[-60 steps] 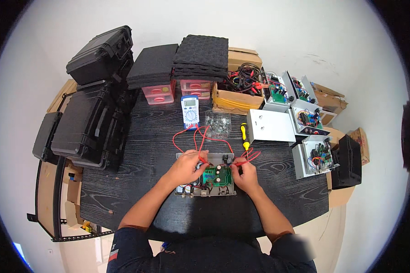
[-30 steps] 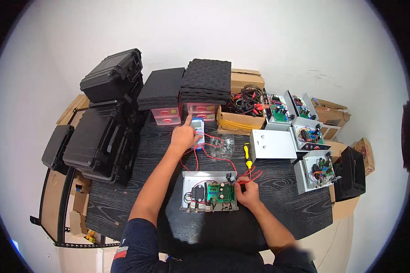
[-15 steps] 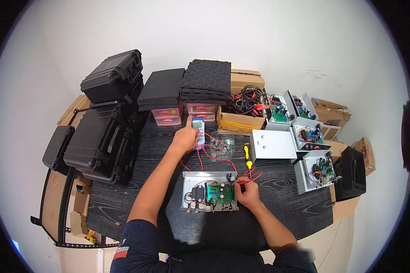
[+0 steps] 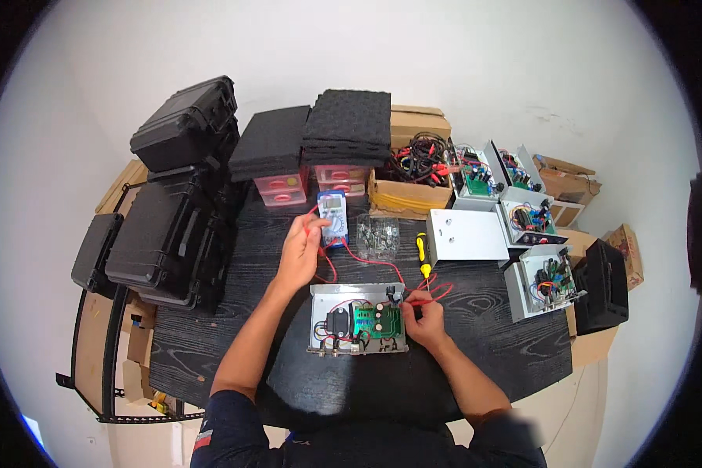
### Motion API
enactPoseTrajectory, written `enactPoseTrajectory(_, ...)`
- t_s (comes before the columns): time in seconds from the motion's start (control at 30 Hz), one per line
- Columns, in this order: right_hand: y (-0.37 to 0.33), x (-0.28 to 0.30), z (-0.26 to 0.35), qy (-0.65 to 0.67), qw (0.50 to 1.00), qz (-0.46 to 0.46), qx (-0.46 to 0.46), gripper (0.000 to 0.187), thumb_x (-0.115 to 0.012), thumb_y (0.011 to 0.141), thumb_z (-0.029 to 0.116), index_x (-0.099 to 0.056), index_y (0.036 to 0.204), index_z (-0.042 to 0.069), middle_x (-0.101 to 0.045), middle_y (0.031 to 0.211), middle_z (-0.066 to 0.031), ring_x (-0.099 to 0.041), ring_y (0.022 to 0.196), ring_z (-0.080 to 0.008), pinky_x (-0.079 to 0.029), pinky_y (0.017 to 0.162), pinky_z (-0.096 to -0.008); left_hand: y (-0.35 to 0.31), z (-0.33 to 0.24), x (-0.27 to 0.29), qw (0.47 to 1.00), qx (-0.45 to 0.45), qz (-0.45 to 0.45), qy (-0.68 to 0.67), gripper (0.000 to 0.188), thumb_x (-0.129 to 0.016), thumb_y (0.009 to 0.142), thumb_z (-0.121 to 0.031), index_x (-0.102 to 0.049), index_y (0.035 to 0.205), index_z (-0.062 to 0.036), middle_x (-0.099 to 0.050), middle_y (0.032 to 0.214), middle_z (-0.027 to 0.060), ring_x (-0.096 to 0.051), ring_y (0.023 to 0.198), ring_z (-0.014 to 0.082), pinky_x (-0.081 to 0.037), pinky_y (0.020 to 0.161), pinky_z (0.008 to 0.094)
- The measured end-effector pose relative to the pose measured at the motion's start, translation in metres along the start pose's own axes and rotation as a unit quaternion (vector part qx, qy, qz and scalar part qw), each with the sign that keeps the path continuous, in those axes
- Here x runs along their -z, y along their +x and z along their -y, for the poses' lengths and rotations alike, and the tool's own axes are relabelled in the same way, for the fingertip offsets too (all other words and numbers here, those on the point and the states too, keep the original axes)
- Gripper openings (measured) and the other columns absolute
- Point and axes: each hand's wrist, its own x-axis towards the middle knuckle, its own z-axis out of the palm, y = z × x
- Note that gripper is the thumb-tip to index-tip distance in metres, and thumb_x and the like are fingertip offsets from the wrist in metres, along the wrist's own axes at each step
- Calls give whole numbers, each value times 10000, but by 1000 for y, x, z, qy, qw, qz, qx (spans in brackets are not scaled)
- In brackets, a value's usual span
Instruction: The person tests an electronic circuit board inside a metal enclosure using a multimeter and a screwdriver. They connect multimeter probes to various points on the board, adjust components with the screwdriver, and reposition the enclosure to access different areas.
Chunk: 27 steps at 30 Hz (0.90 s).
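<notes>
A blue-and-white multimeter (image 4: 333,218) lies at the middle of the table, red leads running from its lower end. My left hand (image 4: 298,253) is at its left side, fingertips by the dial and a red test lead running through the closed fingers. Nearer to me is an open metal enclosure (image 4: 320,300) with a green circuit board (image 4: 377,320), a black block (image 4: 338,321) and red wires. At its right wall my right hand (image 4: 423,318) pinches a red test lead (image 4: 443,292); the lead's tip is hidden. A yellow-and-black screwdriver (image 4: 422,253) lies just beyond that hand.
A clear box of small parts (image 4: 378,238) sits right of the meter. Further right are a white metal cover (image 4: 468,235) and several open circuit units (image 4: 546,285). Behind stand a carton of cables (image 4: 409,195) and foam sheets (image 4: 347,125) on pink drawers (image 4: 281,189). Black cases (image 4: 160,234) are stacked left.
My left hand has drawn back from the meter's top to its left side, near the dial. A red lead that crossed the clear box has shifted left with it. My right hand stays at the enclosure.
</notes>
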Motion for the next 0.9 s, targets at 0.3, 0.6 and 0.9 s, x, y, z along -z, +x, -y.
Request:
enactPoseTrajectory(0.3,-1,0,7,38,999,18,-33,137,-765,934,87,-715,1038,13,-760,910,-121,-750,830,-193,-582,740,-318,-108,-18,-26,928,212,15,-307,153,-684,1031,-68,-690,1174,-13,-701,893,8,-658,787,53,-524,683,222)
enactPoseTrajectory(0.6,12,3,58,138,977,165,2,149,-719,937,67,-736,1073,11,-779,1025,-132,-763,907,-267,-591,827,-364,-127,9,-22,981,47,146,-118,176,-823,878,-35,-723,1021,-19,-788,981,98,-768,879,185,-591,795,321)
enactPoseTrajectory(0.9,7,-2,77,10,989,143,30,178,-744,892,76,-700,1062,54,-723,947,-159,-733,858,-348,-580,752,-424,-126,10,-24,982,36,143,-120,171,-830,865,-38,-730,1003,-26,-791,981,93,-767,883,179,-597,796,321)
